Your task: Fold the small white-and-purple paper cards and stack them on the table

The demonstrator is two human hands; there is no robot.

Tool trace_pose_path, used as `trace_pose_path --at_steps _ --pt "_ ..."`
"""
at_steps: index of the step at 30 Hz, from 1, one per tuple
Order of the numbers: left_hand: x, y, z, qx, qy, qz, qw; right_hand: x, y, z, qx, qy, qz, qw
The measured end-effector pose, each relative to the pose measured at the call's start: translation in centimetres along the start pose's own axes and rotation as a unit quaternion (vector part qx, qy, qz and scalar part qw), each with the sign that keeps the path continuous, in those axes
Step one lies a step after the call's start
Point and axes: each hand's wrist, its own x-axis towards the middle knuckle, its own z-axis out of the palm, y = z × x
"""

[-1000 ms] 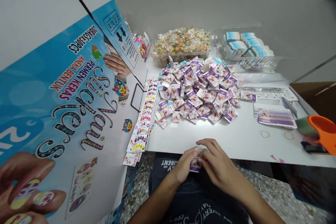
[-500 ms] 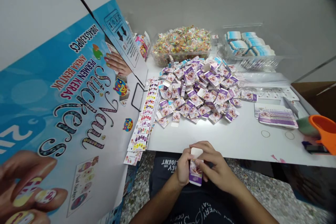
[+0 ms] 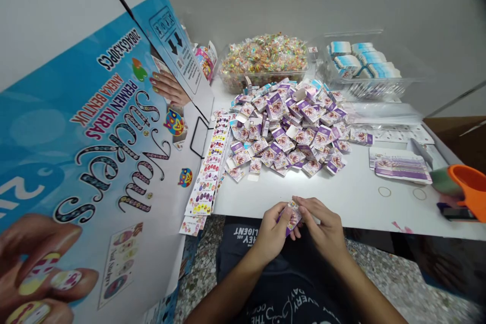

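Near the table's front edge, my left hand (image 3: pixel 274 230) is wrapped round a small purple and white box (image 3: pixel 293 216), its thumb along the printed face. My right hand (image 3: pixel 319 223) grips the box's upper right side, fingertips at its top end. The box is tilted, and part of it is hidden by my fingers. Beyond my hands lies a big heap of similar small boxes (image 3: pixel 283 139). Left of the heap, long sticker sheets (image 3: pixel 207 182) are stacked at the table's edge.
A large printed carton (image 3: pixel 125 162) stands on the left. Behind the heap are a tub of wrapped candies (image 3: pixel 266 78) and a clear tray (image 3: pixel 357 81) of blue-white packs. On the right are flat purple cards (image 3: pixel 402 168), rubber bands (image 3: pixel 385 192) and an orange tape dispenser (image 3: pixel 469 187).
Both hands have moved up and slightly right with the box. The white flap that stood open at its top no longer shows, and the box is now tilted.
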Motion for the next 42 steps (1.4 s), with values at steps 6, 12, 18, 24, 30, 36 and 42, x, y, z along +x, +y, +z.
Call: trace_pose_path --at_steps 6,12,18,24,30,36,42 --pt "-0.4 0.6 0.1 0.097 0.031 0.032 0.994 0.0 -0.7 0.1 0.09 0.016 0.166 0.982" --pt "-0.9 0.3 0.6 0.058 0.029 0.042 0.997 0.1 -1.3 0.5 0.124 0.013 0.172 0.977" --pt "-0.7 0.1 0.6 0.077 0.017 0.043 0.996 -0.3 -1.8 1.0 0.205 0.043 0.254 0.944" --pt "-0.6 -0.1 0.4 0.096 0.029 0.05 0.994 -0.8 -1.5 1.7 0.205 0.037 0.271 0.94" --pt "-0.7 -0.1 0.2 0.075 0.047 0.071 0.994 -0.4 -1.3 2.2 0.32 0.082 0.327 0.885" --pt "-0.8 -0.6 -0.4 0.099 0.035 0.061 0.993 0.0 -2.1 2.3 0.355 0.107 0.36 0.856" --pt "-0.9 -0.9 -0.6 0.069 0.021 0.056 0.996 -0.9 -1.5 1.8 0.235 0.046 0.272 0.932"
